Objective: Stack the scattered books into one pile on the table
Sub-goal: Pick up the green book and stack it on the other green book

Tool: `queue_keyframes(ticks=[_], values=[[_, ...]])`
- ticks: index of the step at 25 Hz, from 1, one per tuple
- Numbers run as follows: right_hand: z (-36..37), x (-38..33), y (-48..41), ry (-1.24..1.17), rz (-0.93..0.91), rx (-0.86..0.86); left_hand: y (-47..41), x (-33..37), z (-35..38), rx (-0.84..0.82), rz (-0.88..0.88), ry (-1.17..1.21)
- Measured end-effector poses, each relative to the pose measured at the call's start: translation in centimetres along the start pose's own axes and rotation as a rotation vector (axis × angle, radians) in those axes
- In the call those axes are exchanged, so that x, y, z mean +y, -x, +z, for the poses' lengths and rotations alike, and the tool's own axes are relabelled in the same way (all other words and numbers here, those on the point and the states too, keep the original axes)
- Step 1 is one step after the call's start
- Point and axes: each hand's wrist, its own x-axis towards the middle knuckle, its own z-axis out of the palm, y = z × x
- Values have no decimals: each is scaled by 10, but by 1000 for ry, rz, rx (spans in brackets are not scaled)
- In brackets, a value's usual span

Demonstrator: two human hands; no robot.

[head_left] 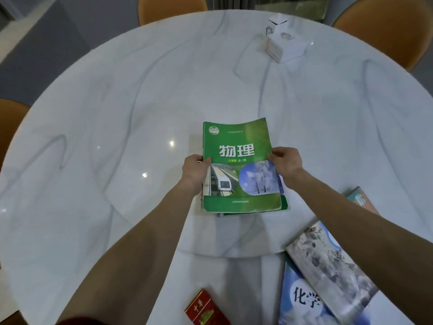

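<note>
A green physics textbook (239, 146) lies on top of a small pile in the middle of the round marble table (117, 113). Edges of other books (284, 202) peek out beneath it. My left hand (195, 170) grips its left edge and my right hand (287, 163) grips its right edge. At the near right a grey book with a plant picture (328, 266) lies across a blue chemistry book (302, 301). A teal and pink book (359, 199) shows partly behind my right forearm.
A red cigarette pack (206, 309) lies at the near edge. A white tissue box (285, 42) stands at the far right of the table. Orange chairs (172, 8) ring the table, one at far right (386, 22) and one at left (9, 123).
</note>
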Motion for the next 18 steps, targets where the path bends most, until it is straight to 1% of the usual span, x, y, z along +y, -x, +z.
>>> queue_keyframes(ticks=[3,5,7,10,12,15,18], values=[[-7,10,-17,61,22,-6,-5,-4,18,-43,-35,38],[-9,16,-25,90,27,-14,-8,-7,27,-38,-26,4],[-9,22,-30,106,35,-13,-10,-9,32,2,37,-109],[-9,31,-35,155,38,-1,-13,-13,38,40,170,-346],[-9,34,-37,203,17,-1,-11,-17,40,67,222,-495],[-7,36,-38,306,-19,1,-7,-25,43,96,251,-581],[-7,37,-37,345,-47,25,-5,-30,44,91,241,-591]])
